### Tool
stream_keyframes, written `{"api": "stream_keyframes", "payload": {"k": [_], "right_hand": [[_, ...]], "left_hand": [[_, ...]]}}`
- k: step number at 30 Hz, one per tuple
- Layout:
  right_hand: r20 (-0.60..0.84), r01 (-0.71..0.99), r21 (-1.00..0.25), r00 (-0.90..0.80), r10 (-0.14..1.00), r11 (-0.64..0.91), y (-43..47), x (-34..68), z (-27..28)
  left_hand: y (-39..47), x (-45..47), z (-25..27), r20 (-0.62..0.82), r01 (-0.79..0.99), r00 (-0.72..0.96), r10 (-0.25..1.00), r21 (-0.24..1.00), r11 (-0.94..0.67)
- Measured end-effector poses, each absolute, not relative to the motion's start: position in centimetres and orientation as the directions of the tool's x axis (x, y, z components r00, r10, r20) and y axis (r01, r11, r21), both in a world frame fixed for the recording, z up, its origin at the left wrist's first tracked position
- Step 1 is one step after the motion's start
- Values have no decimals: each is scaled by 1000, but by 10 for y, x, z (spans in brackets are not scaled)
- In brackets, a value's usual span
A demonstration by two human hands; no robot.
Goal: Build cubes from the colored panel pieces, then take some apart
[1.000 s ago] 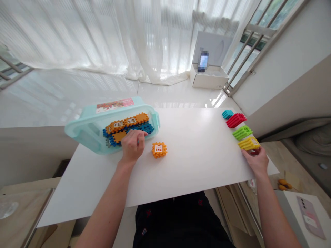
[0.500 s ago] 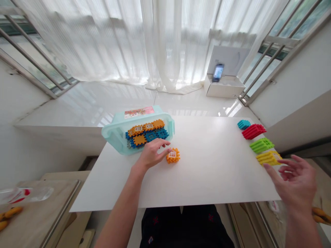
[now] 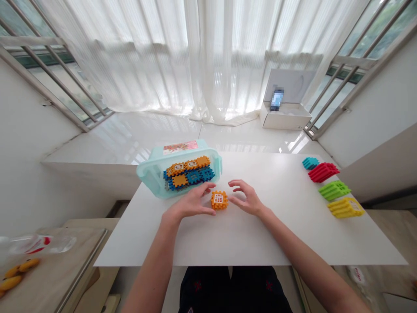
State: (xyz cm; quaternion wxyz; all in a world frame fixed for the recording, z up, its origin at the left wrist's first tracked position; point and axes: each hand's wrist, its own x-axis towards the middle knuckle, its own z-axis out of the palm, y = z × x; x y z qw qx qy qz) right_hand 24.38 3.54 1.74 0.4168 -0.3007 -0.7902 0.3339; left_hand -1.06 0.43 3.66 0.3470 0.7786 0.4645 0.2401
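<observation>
A small stack of orange interlocking building blocks, topped by a piece with a white window grid, lies on the white table. Close to its left side is my left hand, thumb and fingers spread around that side. On the other side my right hand is open too, its fingers curved toward the stack and apart from it. Behind my left hand, a pale turquoise plastic bin rests on its side, its opening facing me. Rows of orange and blue blocks are inside it.
Along the table's right side stand stacks of blocks: teal, red, green and yellow. A white box with a phone sits on the ledge by the curtain. At left are a plastic bottle and bananas.
My right hand has come from beside the yellow stack to the right of the orange stack. My left hand has opened wider around the orange stack's left side. The view has shifted slightly.
</observation>
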Motion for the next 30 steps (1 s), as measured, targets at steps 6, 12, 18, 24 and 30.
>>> {"api": "stream_keyframes", "payload": {"k": [6, 12, 18, 24, 30], "right_hand": [[421, 169, -752, -619, 663, 636, 30, 241, 5], [421, 165, -762, -608, 673, 626, 32, 239, 4], [328, 187, -841, -570, 753, 508, 42, 254, 8], [257, 223, -889, -481, 838, 400, 52, 272, 7], [257, 209, -894, -486, 835, 397, 51, 273, 9]], "left_hand": [[3, 2, 35, 50, 529, 485, 873, 778, -338], [3, 15, 35, 110, 496, 469, 876, 788, -365], [23, 30, 19, 149, 461, 468, 871, 799, -385], [44, 44, 12, 143, 455, 464, 874, 808, -374], [43, 40, 9, 122, 402, 473, 873, 851, -337]]}}
